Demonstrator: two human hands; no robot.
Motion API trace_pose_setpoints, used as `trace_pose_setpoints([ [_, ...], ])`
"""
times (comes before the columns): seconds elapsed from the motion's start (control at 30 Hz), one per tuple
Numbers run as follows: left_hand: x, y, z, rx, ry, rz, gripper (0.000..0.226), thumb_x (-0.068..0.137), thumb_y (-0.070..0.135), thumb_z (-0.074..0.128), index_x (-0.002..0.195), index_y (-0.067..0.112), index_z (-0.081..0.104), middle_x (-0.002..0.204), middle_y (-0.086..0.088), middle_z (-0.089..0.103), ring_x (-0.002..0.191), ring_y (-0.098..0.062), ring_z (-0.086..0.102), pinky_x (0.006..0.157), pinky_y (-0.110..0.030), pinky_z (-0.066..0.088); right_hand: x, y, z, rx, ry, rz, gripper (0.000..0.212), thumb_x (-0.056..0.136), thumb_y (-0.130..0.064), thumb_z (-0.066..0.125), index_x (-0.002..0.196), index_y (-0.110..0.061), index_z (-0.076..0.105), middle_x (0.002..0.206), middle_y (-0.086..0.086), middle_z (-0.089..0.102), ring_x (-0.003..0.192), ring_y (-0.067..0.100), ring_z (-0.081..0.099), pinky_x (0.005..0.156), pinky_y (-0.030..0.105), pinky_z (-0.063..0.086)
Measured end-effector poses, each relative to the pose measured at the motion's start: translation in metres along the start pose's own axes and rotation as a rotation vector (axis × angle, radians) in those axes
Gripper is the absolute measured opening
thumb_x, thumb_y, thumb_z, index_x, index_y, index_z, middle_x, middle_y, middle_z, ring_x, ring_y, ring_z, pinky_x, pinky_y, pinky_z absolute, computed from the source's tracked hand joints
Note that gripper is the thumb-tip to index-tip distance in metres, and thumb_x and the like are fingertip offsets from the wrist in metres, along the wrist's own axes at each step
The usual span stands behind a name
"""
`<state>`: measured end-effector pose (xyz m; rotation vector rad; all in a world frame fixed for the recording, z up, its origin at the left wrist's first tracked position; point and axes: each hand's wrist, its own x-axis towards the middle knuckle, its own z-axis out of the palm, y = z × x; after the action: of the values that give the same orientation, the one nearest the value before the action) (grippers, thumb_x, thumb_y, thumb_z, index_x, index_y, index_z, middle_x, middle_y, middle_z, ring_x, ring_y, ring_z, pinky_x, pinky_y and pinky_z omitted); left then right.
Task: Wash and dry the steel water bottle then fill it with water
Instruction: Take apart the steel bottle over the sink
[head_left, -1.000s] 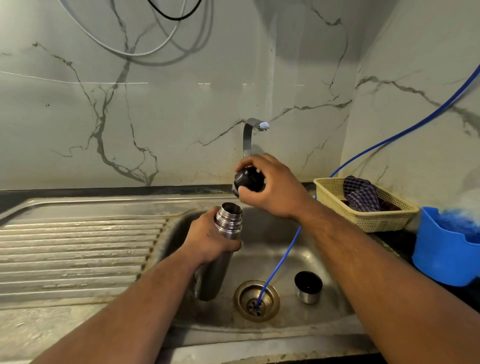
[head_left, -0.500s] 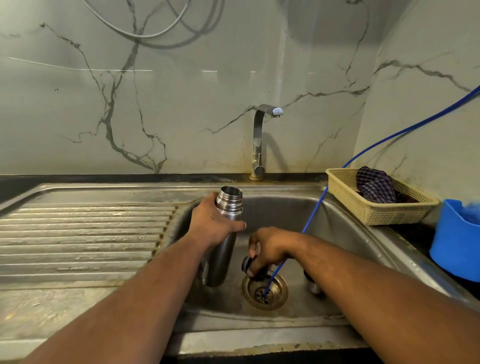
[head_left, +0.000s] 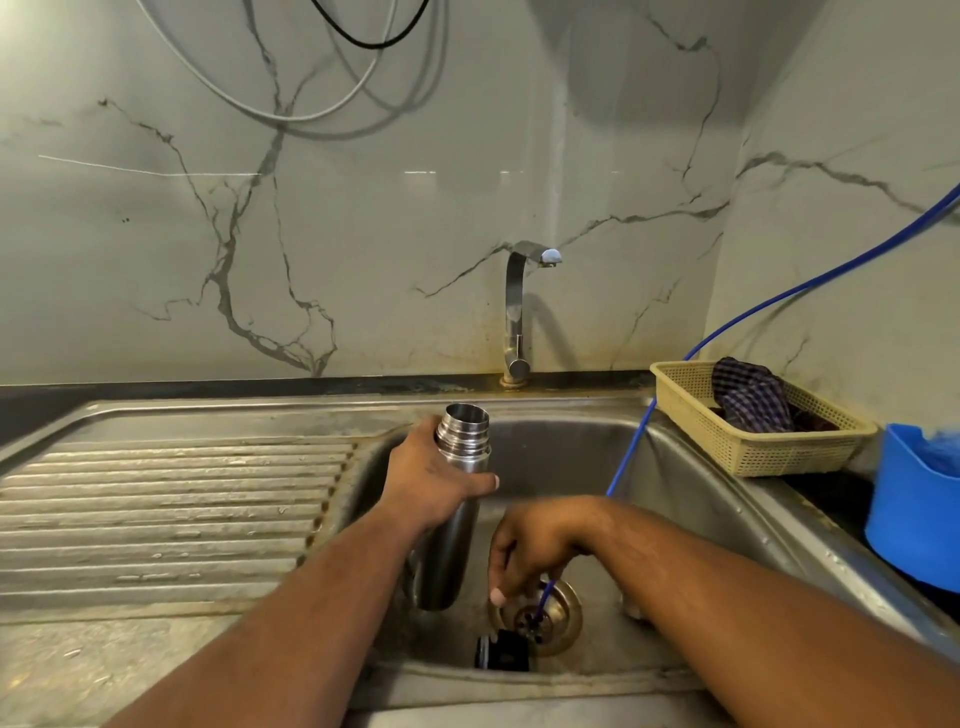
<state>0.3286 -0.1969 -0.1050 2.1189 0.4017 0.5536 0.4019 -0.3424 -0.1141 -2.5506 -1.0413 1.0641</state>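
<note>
Lying nearest, on the floor of the sink (head_left: 717, 499), is one black cap (head_left: 503, 656), tipped on its side just beside the drain (head_left: 563, 616). Above the drain hangs the right hand (head_left: 530, 551), fingers loosely bent and pointing down, with nothing that I can see between them. One thin blue hose (head_left: 628, 452) runs down past it into the drain holes. Just to its left the left hand (head_left: 431, 478) wraps the single steel bottle (head_left: 447, 561) below its threaded neck and holds it upright over the basin, mouth open.

The bottle looks stiff and smooth. It is probably light while empty, likely slick once wet, and heavier when filled. The shoulder under the threads is the sensible place to grip, since the step there should stop a slide. The cap is small and best taken by its edge.

Farther back stand one tap (head_left: 517, 312), one woven basket (head_left: 727, 447) holding one checked cloth (head_left: 750, 397), and one blue tub (head_left: 914, 514)
</note>
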Motion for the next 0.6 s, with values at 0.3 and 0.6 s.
trace_pose_setpoints([
  [0.3, -0.013, 0.025, 0.003, -0.391, 0.038, -0.051, 0.07, 0.067, 0.031, 0.093, 0.125, 0.031, 0.053, 0.11, 0.008, 0.068, 0.101, -0.014, 0.066, 0.078, -0.037, 0.056, -0.005, -0.009, -0.012, 0.394, 0.475, -0.318, 0.079, 0.068, -0.038, 0.092, 0.136, -0.036, 0.051, 0.121, -0.013, 0.066, 0.112, 0.006, 0.062, 0.101, 0.034, 0.051],
  [0.6, -0.005, 0.026, -0.011, -0.499, -0.029, -0.121, 0.073, 0.079, 0.071, 0.064, 0.135, 0.027, 0.047, 0.122, 0.005, 0.059, 0.109, -0.011, 0.056, 0.099, -0.037, 0.046, -0.016, 0.002, -0.024, 0.167, 0.793, -0.239, 0.098, 0.067, -0.03, 0.091, 0.149, -0.033, 0.036, 0.133, -0.004, 0.058, 0.107, 0.013, 0.058, 0.093, 0.031, 0.052],
])
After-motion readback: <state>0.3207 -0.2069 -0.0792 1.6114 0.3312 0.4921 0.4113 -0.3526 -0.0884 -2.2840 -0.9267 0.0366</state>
